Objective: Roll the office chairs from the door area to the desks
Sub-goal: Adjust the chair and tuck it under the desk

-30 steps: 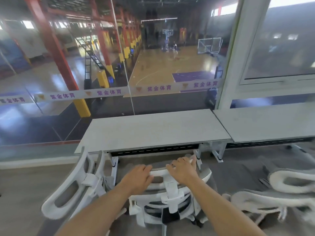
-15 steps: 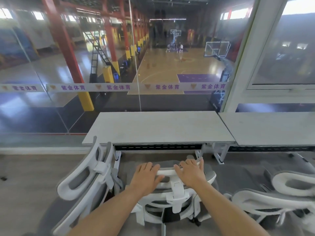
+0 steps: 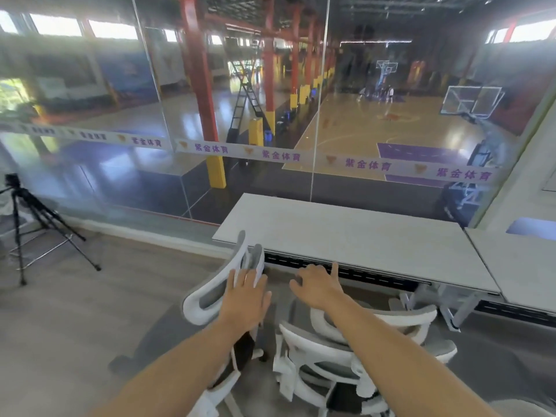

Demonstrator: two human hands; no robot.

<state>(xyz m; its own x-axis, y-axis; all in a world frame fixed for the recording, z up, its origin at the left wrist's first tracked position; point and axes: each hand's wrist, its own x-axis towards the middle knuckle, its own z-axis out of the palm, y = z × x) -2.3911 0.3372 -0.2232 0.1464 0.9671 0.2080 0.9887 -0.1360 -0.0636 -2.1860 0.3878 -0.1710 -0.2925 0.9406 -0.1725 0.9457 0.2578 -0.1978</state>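
Two white-framed office chairs with grey mesh stand at the grey desk (image 3: 355,233). The left chair (image 3: 200,299) is turned sideways at the desk's left corner. The middle chair (image 3: 325,353) faces the desk, its seat pushed under the edge. My left hand (image 3: 245,299) lies flat, fingers spread, over the top of the left chair's back; whether it touches is unclear. Above the middle chair's headrest, my right hand (image 3: 319,285) hovers with fingers apart and holds nothing.
A glass wall (image 3: 240,182) runs behind the desk, over a sports hall. A second desk (image 3: 520,263) adjoins on the right. A black tripod (image 3: 33,224) with a camera stands on the floor at the left. Wood-look floor (image 3: 90,320) stretches between the tripod and the chairs.
Both hands have come off the middle chair's headrest. My left hand has moved over to the left chair's back, and the view has swung left, bringing the tripod into sight.
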